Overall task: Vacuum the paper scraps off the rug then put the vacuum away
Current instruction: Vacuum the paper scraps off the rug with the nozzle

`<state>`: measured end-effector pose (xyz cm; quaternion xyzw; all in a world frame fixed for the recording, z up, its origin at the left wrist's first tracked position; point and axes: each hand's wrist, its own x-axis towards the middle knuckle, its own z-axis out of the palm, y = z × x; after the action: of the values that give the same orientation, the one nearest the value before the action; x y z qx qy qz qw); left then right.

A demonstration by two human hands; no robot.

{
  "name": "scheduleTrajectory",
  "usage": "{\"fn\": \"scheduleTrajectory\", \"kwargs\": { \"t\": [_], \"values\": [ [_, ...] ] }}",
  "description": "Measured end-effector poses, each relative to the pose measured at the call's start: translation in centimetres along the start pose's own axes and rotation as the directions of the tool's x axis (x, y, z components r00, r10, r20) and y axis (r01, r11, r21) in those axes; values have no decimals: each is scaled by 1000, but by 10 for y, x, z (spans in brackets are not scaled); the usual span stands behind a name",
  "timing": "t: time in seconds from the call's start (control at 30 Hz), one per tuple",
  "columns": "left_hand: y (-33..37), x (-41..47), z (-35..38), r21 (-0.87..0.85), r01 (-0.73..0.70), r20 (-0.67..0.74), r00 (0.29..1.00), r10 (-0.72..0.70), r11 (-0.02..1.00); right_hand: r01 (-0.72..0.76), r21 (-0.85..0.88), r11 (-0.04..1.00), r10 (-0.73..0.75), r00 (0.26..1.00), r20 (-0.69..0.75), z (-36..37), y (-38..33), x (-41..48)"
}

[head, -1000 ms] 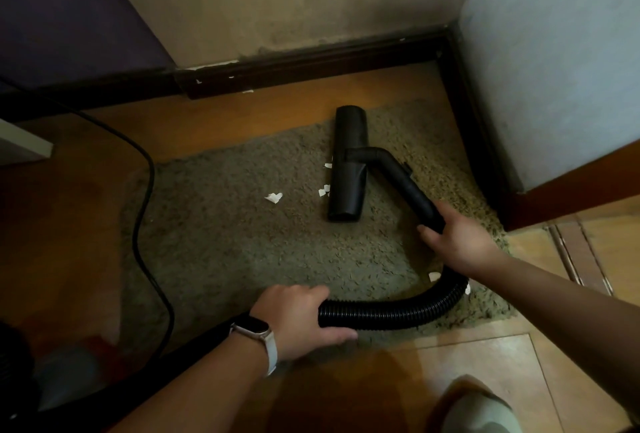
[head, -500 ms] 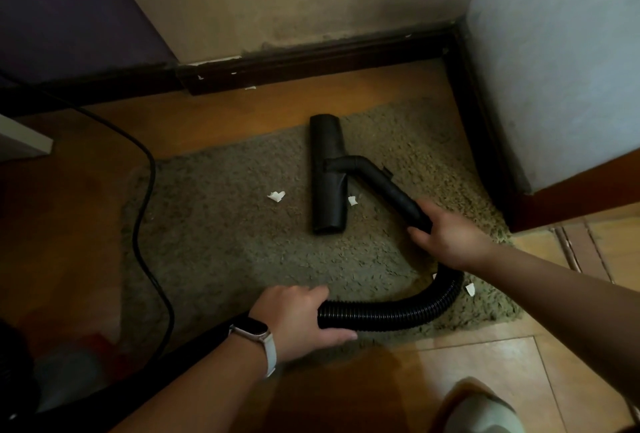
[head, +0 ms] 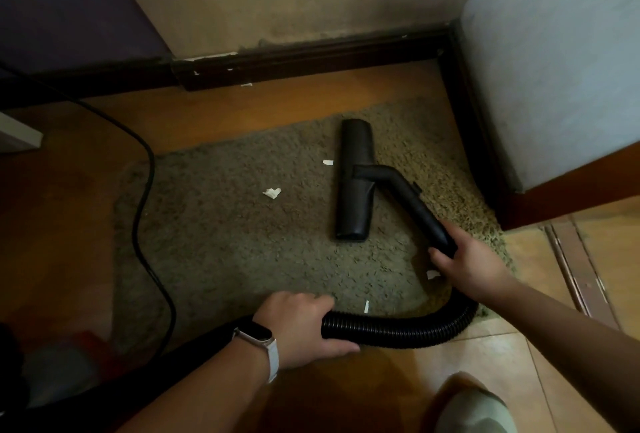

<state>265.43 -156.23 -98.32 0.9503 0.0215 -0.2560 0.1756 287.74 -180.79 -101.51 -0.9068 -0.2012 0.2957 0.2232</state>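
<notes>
- Two hands hold the vacuum's line, and a pale shoe toe [head: 474,408] shows at the near right edge on the wooden floor [head: 277,106].
- The left-hand grip [head: 301,327] is curled round the near end of the ribbed black hose [head: 398,327], thumb on the near side. A watch [head: 256,335] with a pale strap sits on that wrist.
- Dark shapes with a patch of red at the near left are too blurred to tell.
- From the left hand the hose runs right along the front edge of the rug [head: 225,242], then bends up and away to the other hand.
- One paper scrap [head: 366,306], thin and upright, lies on the rug just beside the hose.
- The right-hand grip [head: 467,266] is closed round the lower end of the rigid black tube [head: 412,204], fingers wrapped over it. A second scrap [head: 432,274] lies just beside those fingers.
- The tube slants up and left to an elbow that joins the floor head [head: 355,183].
- The floor head lies flat on the right half of the shaggy grey-green rug, its long side running near to far.
- A crumpled scrap [head: 272,193] sits mid-rug, well left of the head. A fourth scrap [head: 327,162] lies just beside the head's left side.
- A black cable [head: 145,190] snakes along the rug's left edge.
- Beyond the rug, bare floor meets a dark skirting board [head: 311,58], with a white fleck [head: 246,85] just before it.
</notes>
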Motion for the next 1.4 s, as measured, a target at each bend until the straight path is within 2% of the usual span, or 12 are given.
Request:
{"fn": "scheduleTrajectory", "kwargs": {
  "t": [0.23, 0.47, 0.63, 0.8, 1.13, 1.3, 1.4],
  "values": [
    [4, 0, 2, -1, -30, -9, 999, 30, 1000, 21, 72, 997, -20, 1000, -18, -5, 3, -22],
    [13, 3, 2, 39, -116, 34, 993, 114, 993, 54, 51, 997, -53, 998, -12, -7, 10, -47],
    [30, 10, -1, 20, -231, 123, 966, 226, 973, -20, 44, 999, 21, 1000, 0, -10, 27, -85],
    [51, 8, -7, 50, -330, 157, 935, 319, 943, -188, 89, 978, 194, 979, -59, -13, 36, -138],
    [68, -21, -14, 100, -425, 304, 874, 379, 899, -304, 203, 931, 339, 925, -171, 24, 36, -229],
    [74, -29, -5, 123, -458, 280, 867, 412, 880, -399, 324, 858, 472, 862, -187, 41, 44, -260],
    [74, -33, 0, 126, -440, 265, 878, 398, 889, -422, 317, 849, 492, 851, -185, 48, 47, -265]
  ]
}}
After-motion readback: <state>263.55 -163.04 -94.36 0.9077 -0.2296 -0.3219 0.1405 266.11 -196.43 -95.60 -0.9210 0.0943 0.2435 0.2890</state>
